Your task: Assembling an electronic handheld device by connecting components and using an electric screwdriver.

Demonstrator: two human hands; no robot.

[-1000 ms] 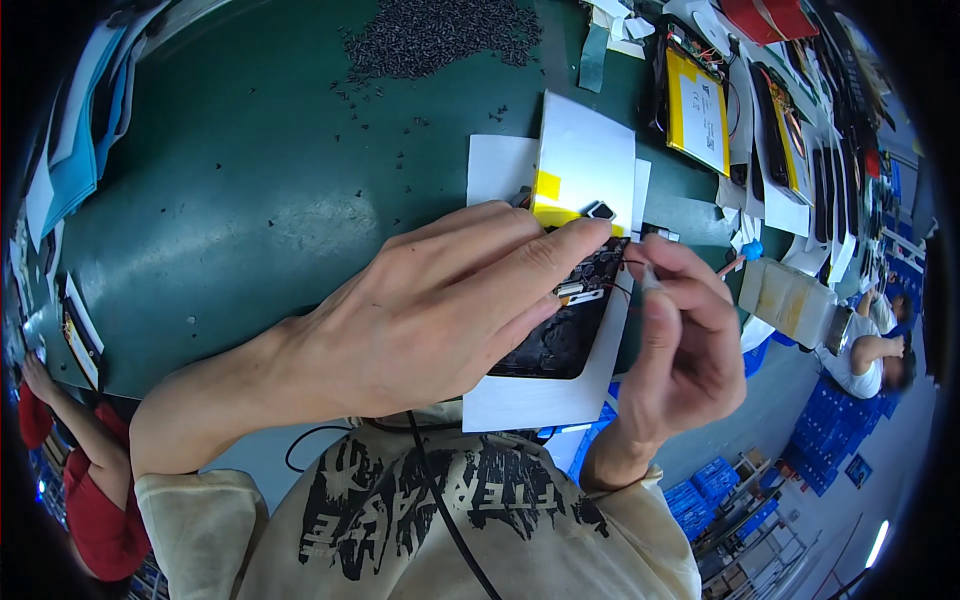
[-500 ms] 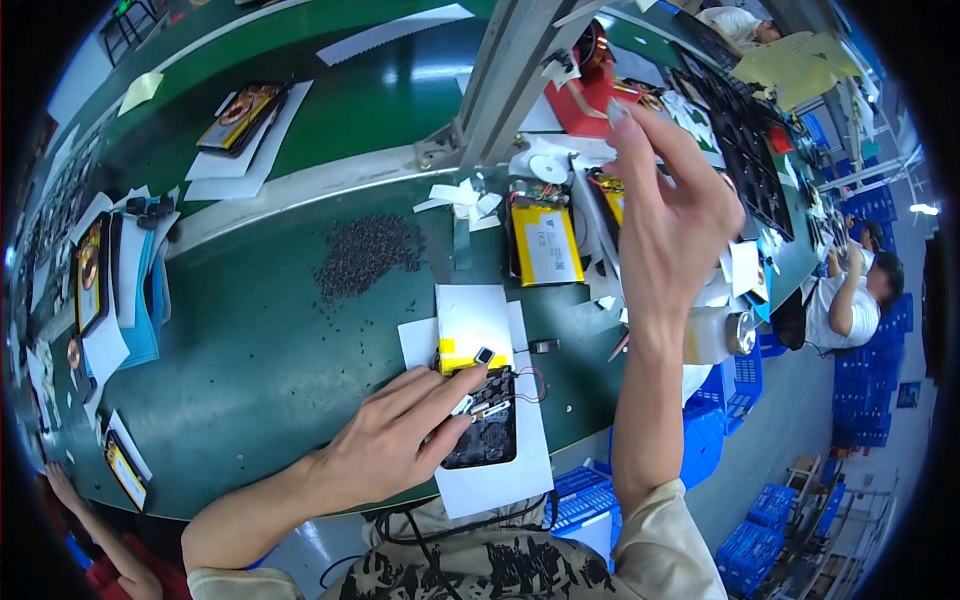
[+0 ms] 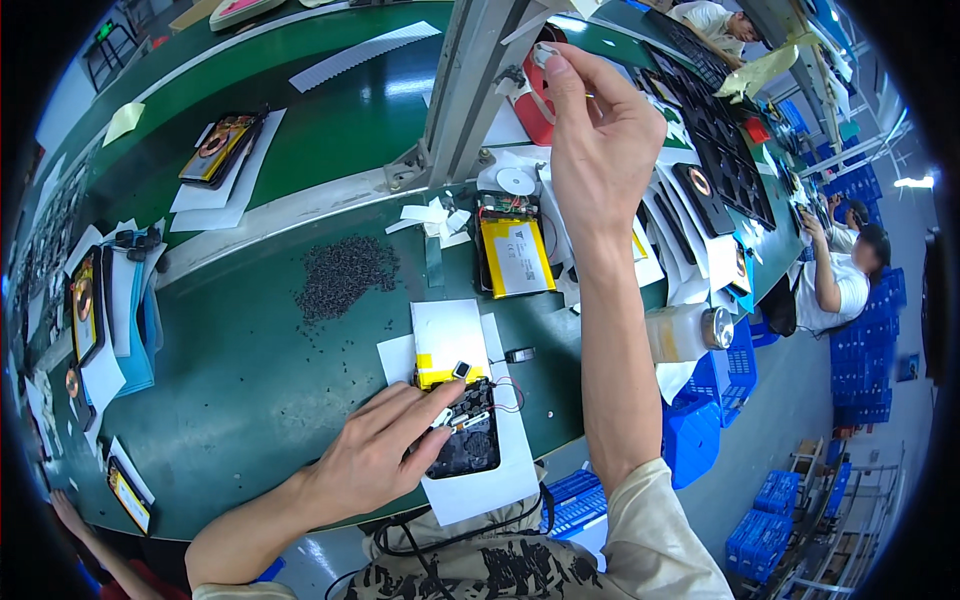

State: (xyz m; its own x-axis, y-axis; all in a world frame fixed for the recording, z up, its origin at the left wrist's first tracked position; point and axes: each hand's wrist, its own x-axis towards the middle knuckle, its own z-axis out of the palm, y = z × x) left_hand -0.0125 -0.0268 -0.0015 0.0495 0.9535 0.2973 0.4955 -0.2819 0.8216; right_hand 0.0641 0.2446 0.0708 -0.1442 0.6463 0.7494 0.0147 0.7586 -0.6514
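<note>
My left hand point(image 3: 375, 445) lies over a black device housing point(image 3: 470, 450), its index finger and thumb pressing at the upper left of it. A small black square part with a pale rim point(image 3: 461, 370) sits by the index fingertip. Between finger and thumb lie small white and metal parts, partly hidden. A white battery pack with yellow tape point(image 3: 447, 335) adjoins the housing, and thin red wires point(image 3: 515, 395) loop out at its right. White paper point(image 3: 510, 460) lies underneath. My right hand point(image 3: 605, 125) is raised, pinching a small pale piece point(image 3: 544, 55) too small to name.
A heap of small black screws point(image 3: 350, 278) lies on the green table point(image 3: 250, 390). Beyond are paper scraps point(image 3: 435, 218) and a yellow-edged battery unit point(image 3: 515, 255). A metal post point(image 3: 465, 100) stands at the back. At right are a jar point(image 3: 680, 333), blue crates point(image 3: 690, 430) and seated people.
My right hand has moved left and farther up, the small pale piece still in its fingertips. My left hand keeps its place on the housing while the whole view has shifted slightly.
</note>
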